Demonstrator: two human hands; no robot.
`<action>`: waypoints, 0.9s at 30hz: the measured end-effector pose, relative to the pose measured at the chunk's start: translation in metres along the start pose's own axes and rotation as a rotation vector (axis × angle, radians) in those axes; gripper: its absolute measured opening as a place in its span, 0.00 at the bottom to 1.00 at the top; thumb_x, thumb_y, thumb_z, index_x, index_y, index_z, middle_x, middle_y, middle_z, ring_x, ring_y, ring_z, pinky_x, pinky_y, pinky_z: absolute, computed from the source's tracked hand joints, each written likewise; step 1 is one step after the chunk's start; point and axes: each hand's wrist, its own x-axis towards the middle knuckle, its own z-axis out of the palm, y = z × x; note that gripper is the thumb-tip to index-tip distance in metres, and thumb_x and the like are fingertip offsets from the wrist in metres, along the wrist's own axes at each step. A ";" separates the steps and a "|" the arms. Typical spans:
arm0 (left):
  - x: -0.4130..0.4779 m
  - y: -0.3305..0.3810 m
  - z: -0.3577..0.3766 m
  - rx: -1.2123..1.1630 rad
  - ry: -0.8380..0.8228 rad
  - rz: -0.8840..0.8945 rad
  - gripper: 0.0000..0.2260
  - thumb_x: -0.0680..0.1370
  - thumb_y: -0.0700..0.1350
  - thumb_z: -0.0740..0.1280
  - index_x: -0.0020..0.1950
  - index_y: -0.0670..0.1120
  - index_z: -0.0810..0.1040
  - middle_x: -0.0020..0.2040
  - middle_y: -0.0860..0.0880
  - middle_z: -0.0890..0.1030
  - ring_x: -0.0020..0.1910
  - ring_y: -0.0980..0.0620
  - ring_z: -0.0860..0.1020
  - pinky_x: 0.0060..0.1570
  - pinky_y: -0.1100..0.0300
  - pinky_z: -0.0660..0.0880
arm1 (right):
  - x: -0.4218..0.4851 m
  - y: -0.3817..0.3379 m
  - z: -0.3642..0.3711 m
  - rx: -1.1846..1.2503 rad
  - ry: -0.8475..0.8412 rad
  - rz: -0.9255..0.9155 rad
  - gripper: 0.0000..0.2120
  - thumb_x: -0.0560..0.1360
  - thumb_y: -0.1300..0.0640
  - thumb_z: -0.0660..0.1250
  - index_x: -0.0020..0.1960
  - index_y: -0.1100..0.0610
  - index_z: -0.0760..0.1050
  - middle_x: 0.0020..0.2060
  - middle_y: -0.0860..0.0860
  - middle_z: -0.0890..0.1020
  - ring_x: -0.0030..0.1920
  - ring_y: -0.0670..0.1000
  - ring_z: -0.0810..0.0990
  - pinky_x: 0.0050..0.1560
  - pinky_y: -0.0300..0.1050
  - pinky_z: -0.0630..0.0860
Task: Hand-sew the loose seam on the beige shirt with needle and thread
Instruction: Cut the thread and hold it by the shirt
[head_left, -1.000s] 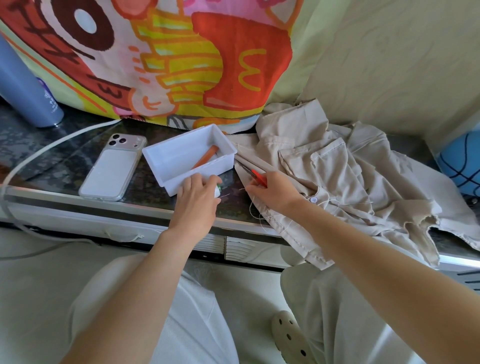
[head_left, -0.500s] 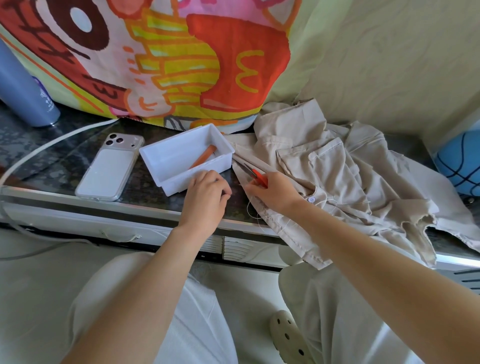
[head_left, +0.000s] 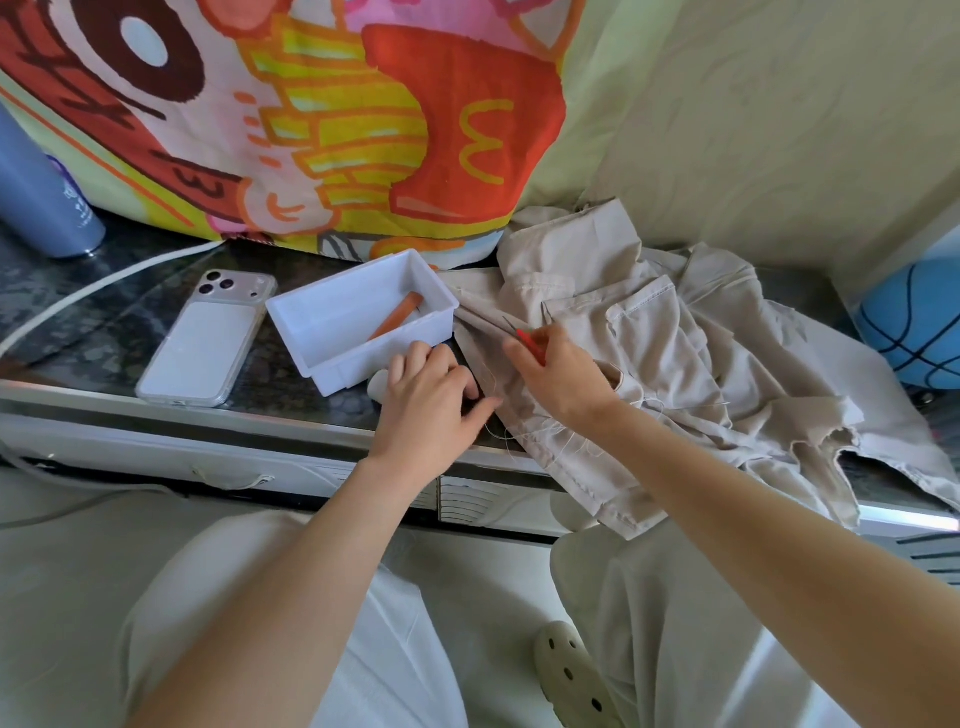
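The beige shirt lies crumpled on the dark counter, its lower edge hanging over the front. My right hand rests on the shirt and grips small red-handled scissors, blades pointing up-left. My left hand sits just left of the shirt with fingers curled. Its thumb and fingertips pinch together at the shirt's edge, where a thin pale thread trails down. A white spool peeks out beside the left hand. No needle is visible.
A white plastic tray holding an orange stick stands left of the shirt. Further left lie a phone, a white cable and a blue bottle. A colourful blanket hangs behind; a blue ball sits far right.
My left hand has slid right from the tray's front to the shirt's edge, leaving the white spool on the counter. My right hand with the scissors has barely shifted.
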 end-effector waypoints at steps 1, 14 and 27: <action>0.000 0.004 0.000 0.001 -0.019 -0.008 0.15 0.72 0.60 0.67 0.38 0.48 0.80 0.41 0.50 0.75 0.49 0.46 0.71 0.47 0.57 0.57 | 0.001 0.000 -0.001 0.003 0.004 0.002 0.19 0.80 0.45 0.56 0.60 0.60 0.66 0.48 0.53 0.77 0.49 0.54 0.76 0.50 0.47 0.70; 0.002 0.019 -0.001 -0.039 -0.194 -0.171 0.10 0.80 0.51 0.62 0.52 0.52 0.81 0.53 0.51 0.75 0.58 0.48 0.65 0.56 0.57 0.56 | 0.021 0.004 0.002 -0.408 -0.017 -0.198 0.21 0.76 0.54 0.66 0.67 0.57 0.68 0.60 0.56 0.71 0.64 0.56 0.67 0.65 0.47 0.65; -0.005 0.022 -0.009 -0.205 -0.058 -0.170 0.05 0.79 0.45 0.65 0.47 0.46 0.79 0.46 0.49 0.77 0.55 0.47 0.67 0.52 0.58 0.59 | -0.019 -0.003 0.014 0.378 -0.234 0.228 0.17 0.79 0.54 0.62 0.35 0.62 0.75 0.28 0.54 0.75 0.29 0.49 0.72 0.34 0.40 0.72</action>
